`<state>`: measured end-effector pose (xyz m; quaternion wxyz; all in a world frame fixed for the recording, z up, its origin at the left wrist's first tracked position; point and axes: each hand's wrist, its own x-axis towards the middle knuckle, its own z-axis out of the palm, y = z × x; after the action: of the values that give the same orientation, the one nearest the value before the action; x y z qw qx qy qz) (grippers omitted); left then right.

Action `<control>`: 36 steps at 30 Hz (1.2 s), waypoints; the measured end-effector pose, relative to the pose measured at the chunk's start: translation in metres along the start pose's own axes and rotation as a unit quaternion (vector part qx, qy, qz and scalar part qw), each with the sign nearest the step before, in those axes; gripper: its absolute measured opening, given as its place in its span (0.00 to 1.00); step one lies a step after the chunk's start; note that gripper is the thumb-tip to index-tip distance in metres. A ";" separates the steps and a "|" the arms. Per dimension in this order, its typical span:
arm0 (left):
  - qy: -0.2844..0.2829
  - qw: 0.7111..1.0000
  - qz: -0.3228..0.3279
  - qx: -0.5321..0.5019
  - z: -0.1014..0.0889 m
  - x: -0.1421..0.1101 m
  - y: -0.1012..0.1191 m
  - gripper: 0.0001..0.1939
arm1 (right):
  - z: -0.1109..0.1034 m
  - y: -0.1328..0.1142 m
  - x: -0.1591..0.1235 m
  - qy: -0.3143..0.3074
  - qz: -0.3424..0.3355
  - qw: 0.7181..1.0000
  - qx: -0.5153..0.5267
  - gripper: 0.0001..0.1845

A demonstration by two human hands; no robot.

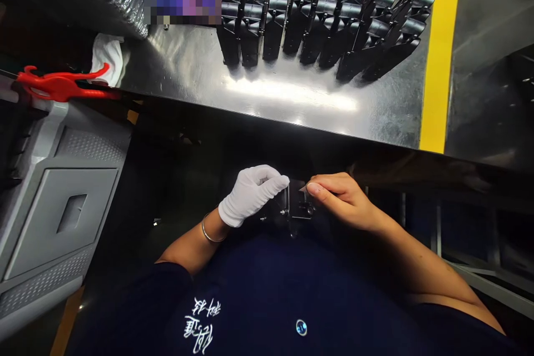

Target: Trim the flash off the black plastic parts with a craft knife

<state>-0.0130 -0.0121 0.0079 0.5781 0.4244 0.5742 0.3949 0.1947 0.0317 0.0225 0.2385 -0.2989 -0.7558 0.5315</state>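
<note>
Below the table's front edge, close to my body, both hands hold a small black plastic part [297, 206]. My left hand [250, 193], in a white glove, is closed on the part's left side. My bare right hand [340, 197] pinches its right side with fingers pressed together; a thin pale blade-like tip seems to stick out of the fingers, too small to name. The part is dark and partly hidden between the hands.
A shiny metal table [283, 94] carries several rows of black plastic parts [325, 5] at the back. A yellow strip [440, 61] runs along its right side. A red hook-shaped tool [62, 86] and a white cloth [107, 55] lie at left above a grey cabinet [54, 211].
</note>
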 end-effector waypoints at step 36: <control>0.020 1.000 0.006 -0.017 0.004 0.000 -0.002 0.24 | 0.005 -0.001 -0.001 0.071 -0.089 0.988 -0.108 0.16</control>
<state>-0.0091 -0.0126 0.0061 0.5710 0.4100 0.5766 0.4165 0.1919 0.0275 0.0215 0.3047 -0.2914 -0.8133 0.4010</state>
